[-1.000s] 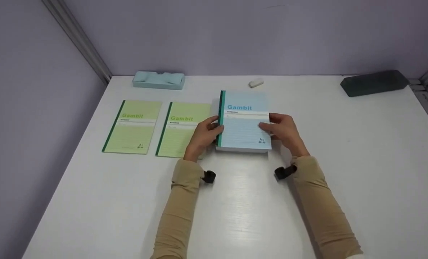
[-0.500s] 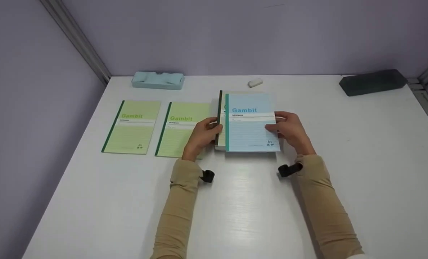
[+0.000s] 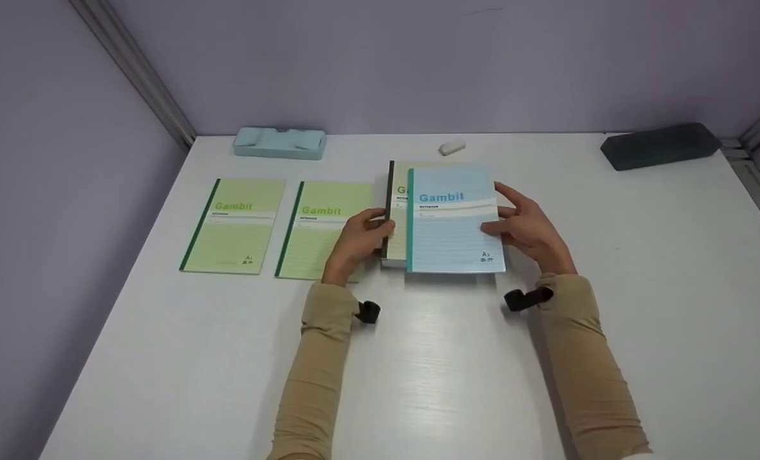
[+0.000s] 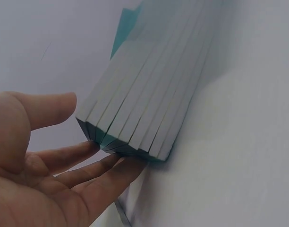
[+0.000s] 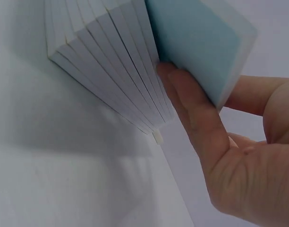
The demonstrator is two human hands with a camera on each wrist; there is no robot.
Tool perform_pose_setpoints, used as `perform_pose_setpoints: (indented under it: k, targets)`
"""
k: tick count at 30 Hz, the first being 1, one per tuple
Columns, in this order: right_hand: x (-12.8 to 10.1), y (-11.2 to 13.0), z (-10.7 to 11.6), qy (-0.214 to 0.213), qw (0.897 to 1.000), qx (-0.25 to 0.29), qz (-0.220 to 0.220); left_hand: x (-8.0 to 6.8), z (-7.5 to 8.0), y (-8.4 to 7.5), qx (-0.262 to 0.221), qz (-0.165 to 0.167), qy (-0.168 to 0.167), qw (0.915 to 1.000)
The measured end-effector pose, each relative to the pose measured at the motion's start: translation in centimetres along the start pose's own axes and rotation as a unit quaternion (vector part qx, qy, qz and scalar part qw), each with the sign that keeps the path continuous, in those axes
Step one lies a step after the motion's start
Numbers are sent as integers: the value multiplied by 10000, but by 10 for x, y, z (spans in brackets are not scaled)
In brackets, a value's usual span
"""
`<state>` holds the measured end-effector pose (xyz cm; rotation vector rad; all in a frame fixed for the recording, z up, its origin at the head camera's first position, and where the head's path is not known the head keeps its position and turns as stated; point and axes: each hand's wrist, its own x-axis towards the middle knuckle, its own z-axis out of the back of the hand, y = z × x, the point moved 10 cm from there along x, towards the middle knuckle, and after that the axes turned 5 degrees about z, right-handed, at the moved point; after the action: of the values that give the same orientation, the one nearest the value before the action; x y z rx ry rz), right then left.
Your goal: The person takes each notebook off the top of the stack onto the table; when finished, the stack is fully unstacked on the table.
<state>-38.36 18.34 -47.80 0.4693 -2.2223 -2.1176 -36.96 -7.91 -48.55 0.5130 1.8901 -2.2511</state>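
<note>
The blue notebook (image 3: 453, 220) lies atop the notebook stack (image 3: 395, 217) on the counter (image 3: 431, 370) — offset to the stack's right. The right hand (image 3: 527, 230) pinches its right edge, fingers fairly straight. The left hand (image 3: 357, 239) — fingers relaxed — touches the stack's spine side.

White table (image 3: 610, 268); lilac walls (image 3: 418, 64); metal corner posts (image 3: 137, 70).

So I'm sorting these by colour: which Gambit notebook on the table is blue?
The light blue paper notebook topping the stack, pinched by the right hand. The two flat notebooks to its left are green.
</note>
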Motion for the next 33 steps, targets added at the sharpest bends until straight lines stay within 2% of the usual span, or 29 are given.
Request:
perform_pose_setpoints:
  k: [10,19,26,33]
  targets:
    - [-12,23,7,239,9934,992,520,0,-3,-1,6,-60,83,9999]
    - [-28,44,27,-21,9929,953,718,1,-1,2,-15,39,41,10000]
    - [-41,54,62,-261,9931,918,676,0,0,2,29,-2,19,10000]
    - [-59,74,116,-541,9873,1153,949,1,-1,1,48,30,49,10000]
